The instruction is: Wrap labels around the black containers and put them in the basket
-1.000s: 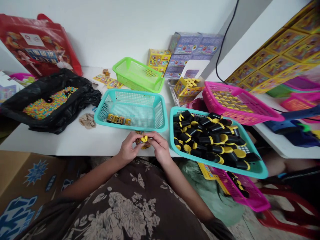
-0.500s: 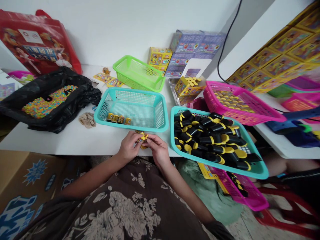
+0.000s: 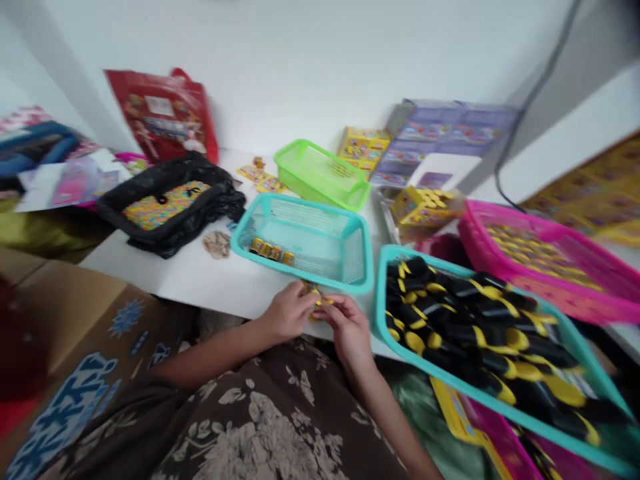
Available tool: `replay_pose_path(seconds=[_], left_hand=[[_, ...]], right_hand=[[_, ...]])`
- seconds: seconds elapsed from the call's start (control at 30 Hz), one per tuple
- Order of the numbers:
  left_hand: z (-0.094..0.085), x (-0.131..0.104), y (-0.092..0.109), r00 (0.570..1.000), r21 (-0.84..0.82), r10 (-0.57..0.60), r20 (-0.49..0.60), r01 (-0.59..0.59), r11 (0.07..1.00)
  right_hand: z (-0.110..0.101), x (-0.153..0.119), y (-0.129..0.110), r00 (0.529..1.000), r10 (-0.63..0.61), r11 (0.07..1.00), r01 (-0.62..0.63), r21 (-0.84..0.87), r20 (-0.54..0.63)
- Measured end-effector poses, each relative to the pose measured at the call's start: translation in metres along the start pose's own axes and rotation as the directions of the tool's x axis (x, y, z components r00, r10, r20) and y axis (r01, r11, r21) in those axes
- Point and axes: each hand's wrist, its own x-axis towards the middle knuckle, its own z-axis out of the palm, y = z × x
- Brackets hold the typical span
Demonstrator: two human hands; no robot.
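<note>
My left hand and my right hand meet at the table's front edge, fingers closed in a pinch. Between them is a small yellow printed piece, partly covered by the fingertips and blurred. Just beyond stands a turquoise basket, with several small yellow-and-black labelled containers lined up along its near left side. To the right of my right hand, a larger turquoise basket is heaped with black containers with yellow caps.
On the left sits a black-plastic-lined tray of colourful pellets, with a crumpled cloth beside it. A green basket, yellow boxes and purple boxes stand behind. A pink basket is at right; a cardboard box stands lower left.
The view has swung left, so everything appears shifted to the right and somewhat lower. Both hands still pinch the yellow printed piece, their grip only slightly altered.
</note>
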Motion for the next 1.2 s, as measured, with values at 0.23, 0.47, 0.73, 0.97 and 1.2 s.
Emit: replay_pose_path(seconds=[0.23, 0.47, 0.73, 0.97, 1.2], left_hand=[[-0.013, -0.017, -0.021, 0.995, -0.058, 0.017, -0.097, -0.023, 0.998], [-0.027, -0.031, -0.04, 0.987, 0.071, 0.058, -0.148, -0.048, 0.996], [-0.036, -0.037, -0.039, 0.966, 0.224, 0.157, -0.207, -0.11, 0.968], [-0.038, -0.042, -0.046, 0.958, 0.219, 0.145, -0.249, -0.09, 0.972], [-0.037, -0.045, -0.045, 0.945, -0.063, -0.039, -0.325, 0.019, 0.998]], right_hand=[[0.025, 0.008, 0.007, 0.99, -0.119, 0.985, 0.128, -0.115, 0.074], [0.054, 0.011, 0.017, 0.998, -0.056, 0.998, 0.056, -0.002, 0.037], [0.063, 0.012, 0.017, 0.994, -0.065, 0.981, 0.079, -0.179, 0.082], [0.069, 0.02, 0.028, 0.973, -0.129, 0.904, 0.195, -0.382, 0.19], [0.065, 0.014, 0.001, 0.43, -0.721, 0.049, 0.814, -0.579, 0.544]])
